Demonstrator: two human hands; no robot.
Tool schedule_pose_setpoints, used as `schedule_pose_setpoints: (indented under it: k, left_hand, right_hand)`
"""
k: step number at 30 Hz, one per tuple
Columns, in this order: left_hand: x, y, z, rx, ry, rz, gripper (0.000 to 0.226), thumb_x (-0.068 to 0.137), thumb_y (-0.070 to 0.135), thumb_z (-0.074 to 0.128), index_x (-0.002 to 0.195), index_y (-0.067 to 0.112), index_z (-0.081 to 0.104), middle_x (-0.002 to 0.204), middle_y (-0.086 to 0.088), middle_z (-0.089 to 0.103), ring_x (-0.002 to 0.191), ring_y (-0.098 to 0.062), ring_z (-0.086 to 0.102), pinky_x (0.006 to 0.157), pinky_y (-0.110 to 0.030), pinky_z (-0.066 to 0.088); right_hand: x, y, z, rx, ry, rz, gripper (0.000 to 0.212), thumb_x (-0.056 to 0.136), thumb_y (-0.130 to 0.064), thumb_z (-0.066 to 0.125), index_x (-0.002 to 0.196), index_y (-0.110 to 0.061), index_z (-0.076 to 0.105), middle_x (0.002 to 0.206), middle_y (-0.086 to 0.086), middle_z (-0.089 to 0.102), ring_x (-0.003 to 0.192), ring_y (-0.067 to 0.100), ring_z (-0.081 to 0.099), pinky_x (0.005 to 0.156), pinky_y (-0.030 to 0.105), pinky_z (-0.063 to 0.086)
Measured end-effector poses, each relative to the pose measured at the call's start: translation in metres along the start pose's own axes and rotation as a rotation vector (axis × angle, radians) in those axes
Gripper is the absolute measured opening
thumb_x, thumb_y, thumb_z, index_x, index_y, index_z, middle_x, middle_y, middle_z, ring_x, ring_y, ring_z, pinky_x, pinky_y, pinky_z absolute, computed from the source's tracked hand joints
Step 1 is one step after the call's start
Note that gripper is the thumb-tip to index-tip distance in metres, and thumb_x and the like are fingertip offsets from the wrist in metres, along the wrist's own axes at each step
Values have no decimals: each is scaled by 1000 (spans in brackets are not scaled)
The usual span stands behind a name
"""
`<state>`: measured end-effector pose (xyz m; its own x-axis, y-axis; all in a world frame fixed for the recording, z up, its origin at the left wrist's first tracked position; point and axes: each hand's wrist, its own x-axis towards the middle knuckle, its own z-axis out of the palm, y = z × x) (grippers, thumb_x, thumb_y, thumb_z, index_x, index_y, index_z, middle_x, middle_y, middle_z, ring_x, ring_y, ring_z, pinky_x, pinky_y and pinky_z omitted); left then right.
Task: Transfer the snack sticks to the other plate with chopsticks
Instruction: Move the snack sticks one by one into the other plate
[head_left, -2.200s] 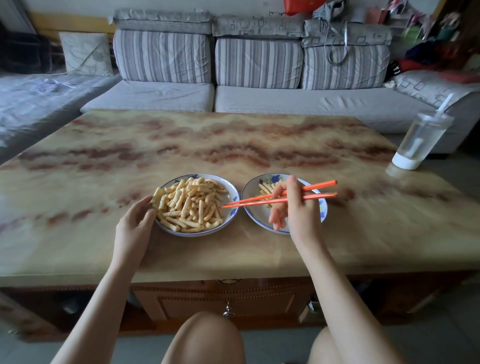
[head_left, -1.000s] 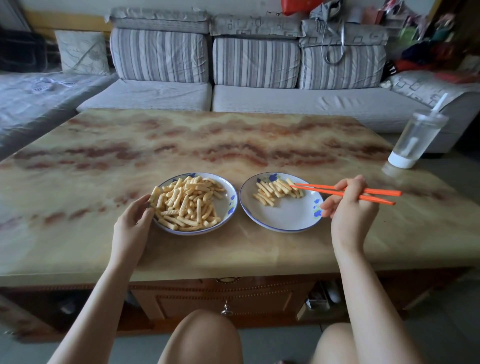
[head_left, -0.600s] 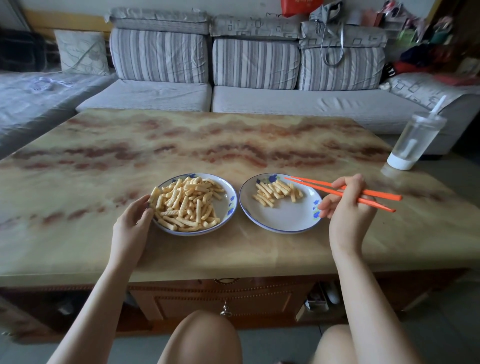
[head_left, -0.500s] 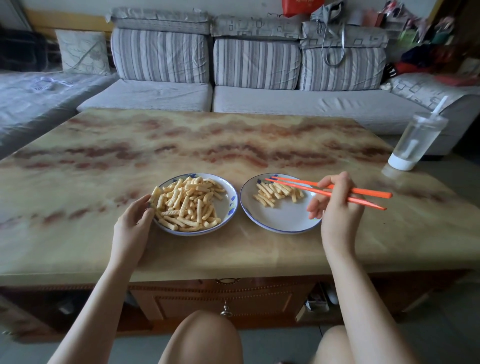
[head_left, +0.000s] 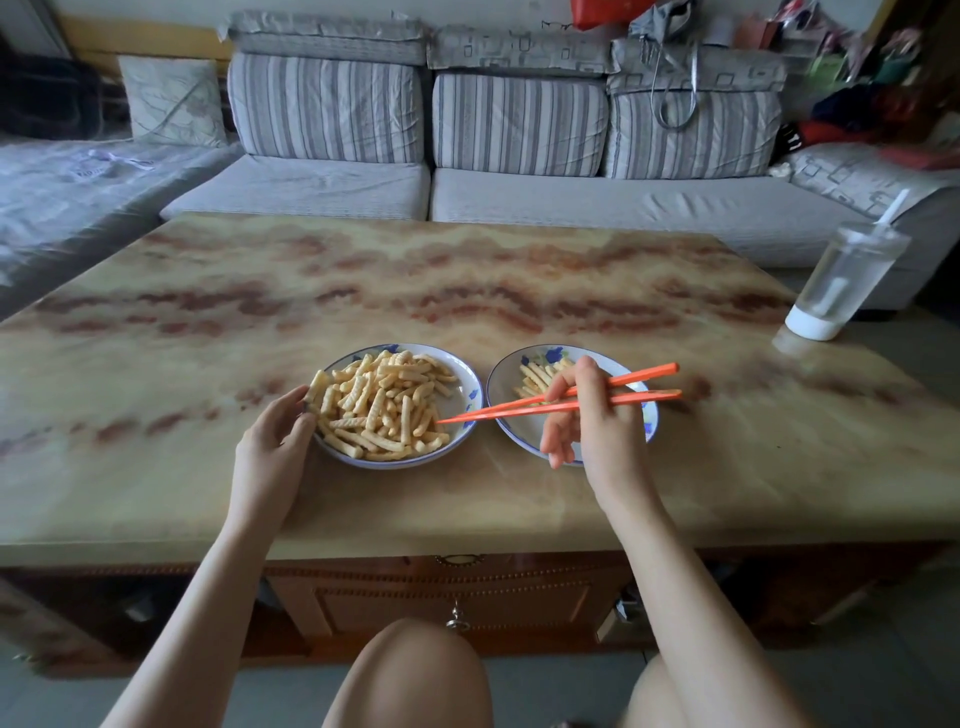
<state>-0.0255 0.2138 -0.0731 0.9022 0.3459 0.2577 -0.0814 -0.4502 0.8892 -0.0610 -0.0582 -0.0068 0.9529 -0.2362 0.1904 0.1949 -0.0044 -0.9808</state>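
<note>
Two blue-rimmed white plates sit side by side on the marble table. The left plate (head_left: 470, 387) is heaped with yellow snack sticks (head_left: 382, 402). On the right plate (head_left: 501, 376) lie a few snack sticks (head_left: 535, 376), partly hidden behind my right hand. My right hand (head_left: 589, 415) holds orange chopsticks (head_left: 524, 408) over the right plate; their tips reach the right rim of the left plate and carry nothing. My left hand (head_left: 272, 441) rests against the left plate's left rim, fingers touching it.
A clear lidded cup with a straw (head_left: 844, 280) stands near the table's right far corner. A striped grey sofa (head_left: 519, 156) runs behind the table (head_left: 208, 312). My knees show below the table's front edge.
My right hand has swung left with the chopsticks, from the right of the right plate to above it; the tips now reach the left plate. My left hand stays put.
</note>
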Motion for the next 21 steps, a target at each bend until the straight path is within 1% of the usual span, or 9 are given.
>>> schedule_pose_setpoints:
  k: [5,10,13,16,18,21]
  left_hand:
    - [-1,1,0,1,3,-1,36,93,11,52,128,18,58,122,0,62,107,-5,51,88,-19,35]
    - [-1,1,0,-5,7,-1,35,93,12,53,128,17,59,123,-1,62,107,-6,52,89,-20,36]
    - [0,1,0,-1,9,0,35,93,12,53,127,17,59,124,-2,62,107,-6,52,89,-21,36]
    - [0,1,1,1,11,-2,35,93,12,53,127,17,59,123,-2,62,107,-7,52,89,-21,37]
    - [0,1,1,0,11,2,35,93,12,53,127,17,59,123,-3,63,107,-7,52,89,-21,37]
    - [0,-1,1,5,11,5,35,93,12,53,127,17,59,123,-2,63,108,-7,52,89,-21,37]
  right_hand:
    - [-1,3,5,3,2,35,45,104,-28,31,70,-6,51,40,11,52,29,19,42,38,18,30]
    - [-1,2,2,55,100,34,47,103,-26,32,66,-5,50,40,13,50,30,19,43,36,17,31]
    - [1,2,-1,70,130,41,46,103,-25,32,67,-3,50,39,12,50,29,19,43,36,16,31]
    - [2,3,-4,55,110,36,47,103,-27,32,68,-5,52,39,11,52,29,20,42,37,17,31]
    - [0,3,-2,23,78,23,47,104,-28,32,69,-5,53,41,13,52,30,21,43,38,19,30]
    - [-1,3,1,-18,68,-31,46,104,-27,31,71,-3,53,42,16,48,30,21,40,37,20,29]
